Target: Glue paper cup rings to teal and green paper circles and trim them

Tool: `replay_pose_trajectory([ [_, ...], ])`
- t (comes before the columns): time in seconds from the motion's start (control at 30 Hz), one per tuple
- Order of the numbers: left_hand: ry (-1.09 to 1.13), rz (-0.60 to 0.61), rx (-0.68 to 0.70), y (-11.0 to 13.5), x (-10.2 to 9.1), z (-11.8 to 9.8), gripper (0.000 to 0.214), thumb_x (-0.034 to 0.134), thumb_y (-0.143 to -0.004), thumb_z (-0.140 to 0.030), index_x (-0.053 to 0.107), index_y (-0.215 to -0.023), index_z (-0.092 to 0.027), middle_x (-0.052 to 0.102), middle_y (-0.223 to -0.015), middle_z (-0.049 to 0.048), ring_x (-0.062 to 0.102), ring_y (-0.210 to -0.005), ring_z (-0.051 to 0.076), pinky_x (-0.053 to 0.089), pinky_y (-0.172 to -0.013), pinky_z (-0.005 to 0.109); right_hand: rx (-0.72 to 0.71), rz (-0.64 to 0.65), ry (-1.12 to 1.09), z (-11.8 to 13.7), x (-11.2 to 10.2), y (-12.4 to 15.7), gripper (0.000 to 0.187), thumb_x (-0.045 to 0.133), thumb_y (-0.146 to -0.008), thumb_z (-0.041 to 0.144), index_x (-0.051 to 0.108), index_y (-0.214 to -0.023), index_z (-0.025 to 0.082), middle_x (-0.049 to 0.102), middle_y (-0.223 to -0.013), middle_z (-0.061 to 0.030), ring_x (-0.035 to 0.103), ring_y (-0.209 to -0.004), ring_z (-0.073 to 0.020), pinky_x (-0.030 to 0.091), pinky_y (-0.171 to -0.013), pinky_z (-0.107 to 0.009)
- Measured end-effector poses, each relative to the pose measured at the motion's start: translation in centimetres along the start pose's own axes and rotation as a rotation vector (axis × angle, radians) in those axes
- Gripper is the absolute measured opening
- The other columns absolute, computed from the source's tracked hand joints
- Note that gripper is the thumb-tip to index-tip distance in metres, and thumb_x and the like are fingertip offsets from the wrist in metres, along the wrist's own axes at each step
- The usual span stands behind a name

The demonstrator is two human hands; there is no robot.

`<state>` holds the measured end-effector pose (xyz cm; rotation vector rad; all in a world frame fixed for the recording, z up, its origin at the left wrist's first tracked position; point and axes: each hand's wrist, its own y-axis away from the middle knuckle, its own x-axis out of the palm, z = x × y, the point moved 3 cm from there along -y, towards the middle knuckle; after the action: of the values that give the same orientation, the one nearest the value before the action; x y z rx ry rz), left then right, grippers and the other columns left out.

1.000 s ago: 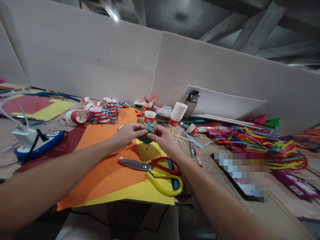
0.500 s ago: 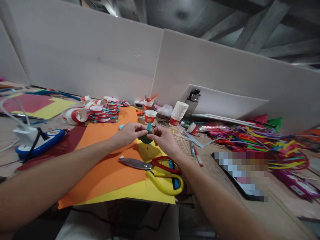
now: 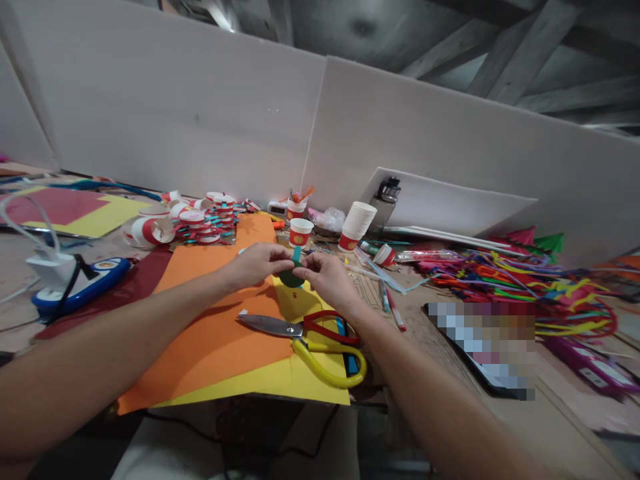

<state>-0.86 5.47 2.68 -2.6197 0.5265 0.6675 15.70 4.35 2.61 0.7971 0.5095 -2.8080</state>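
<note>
Both my hands meet over the middle of the table and pinch one small green paper piece point(image 3: 291, 275) with a teal strip sticking up from it. My left hand point(image 3: 257, 263) grips its left side with closed fingers. My right hand point(image 3: 325, 277) pinches its right side between thumb and fingertips. The piece hovers above a yellow sheet point(image 3: 300, 373) that lies partly under an orange sheet point(image 3: 215, 333). Scissors point(image 3: 310, 337) with one red and one yellow handle lie on these sheets, just nearer to me than my hands.
Behind my hands stand a red-and-white paper cup point(image 3: 301, 233) and a stack of white cups point(image 3: 357, 225). Cut cup pieces point(image 3: 190, 223) are heaped at the back left. A tangle of coloured pipe cleaners point(image 3: 525, 283) fills the right. A blue power strip point(image 3: 80, 283) with a charger sits at left.
My hands have barely moved; they keep pinching the green piece, shifted very slightly away from me.
</note>
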Motion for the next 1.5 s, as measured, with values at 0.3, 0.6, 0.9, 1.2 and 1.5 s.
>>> replay_pose_trajectory([
  [0.3, -0.398, -0.308, -0.241, -1.1, -8.0, 5.6, 0.019, 0.058, -0.077, -0.035, 0.063, -0.076, -0.016, 0.064, -0.073, 0.0057, 0.058, -0.067, 0.018, 0.040, -0.060, 0.027, 0.154, -0.136, -0.303, -1.7, -1.3, -0.7, 0.026, 0.067, -0.070, 0.033, 0.046, -0.066, 0.019, 0.051, -0.052, 0.0063, 0.053, -0.044, -0.0082, 0.046, -0.045, -0.021],
  [0.6, -0.813, -0.179, -0.428, -1.4, -6.5, 7.8, 0.016, 0.058, -0.071, -0.027, 0.057, -0.058, -0.018, 0.063, -0.065, 0.0104, 0.057, -0.062, 0.022, 0.031, -0.056, 0.028, 0.180, -0.088, -0.332, -1.6, -0.7, -0.5, 0.019, 0.066, -0.070, 0.027, 0.050, -0.068, 0.018, 0.054, -0.055, 0.0059, 0.055, -0.048, -0.0076, 0.050, -0.050, -0.021],
  [0.9, -0.617, -0.419, -0.160, -1.5, -4.6, 4.5, 0.005, 0.052, -0.078, -0.022, 0.054, -0.078, -0.018, 0.062, -0.070, 0.0048, 0.056, -0.061, 0.016, 0.035, -0.056, 0.026, 0.155, -0.125, -0.450, -1.2, -0.4, -0.5, 0.020, 0.069, -0.069, 0.031, 0.054, -0.073, 0.018, 0.056, -0.057, 0.0054, 0.057, -0.050, -0.0083, 0.055, -0.050, -0.023],
  [1.2, -0.280, -0.342, -0.116, -0.8, -0.9, 1.9, 0.024, 0.050, -0.081, -0.019, 0.058, -0.103, -0.016, 0.065, -0.076, 0.0028, 0.058, -0.052, 0.011, 0.045, -0.051, 0.022, 0.141, -0.084, -0.547, -0.6, 0.5, -0.6, 0.023, 0.070, -0.068, 0.032, 0.054, -0.076, 0.018, 0.057, -0.059, 0.0063, 0.059, -0.051, -0.0087, 0.057, -0.054, -0.025],
  [1.5, 0.430, -0.255, -0.157, -0.6, 0.3, 1.2, 0.027, 0.067, -0.075, -0.034, 0.060, -0.088, -0.012, 0.064, -0.084, 0.0048, 0.064, -0.069, 0.015, 0.058, -0.057, 0.030, 0.152, -0.163, -0.484, -1.4, 0.0, -0.9, 0.011, 0.066, -0.071, 0.025, 0.059, -0.075, 0.017, 0.058, -0.058, 0.0044, 0.057, -0.051, -0.0081, 0.056, -0.053, -0.023],
])
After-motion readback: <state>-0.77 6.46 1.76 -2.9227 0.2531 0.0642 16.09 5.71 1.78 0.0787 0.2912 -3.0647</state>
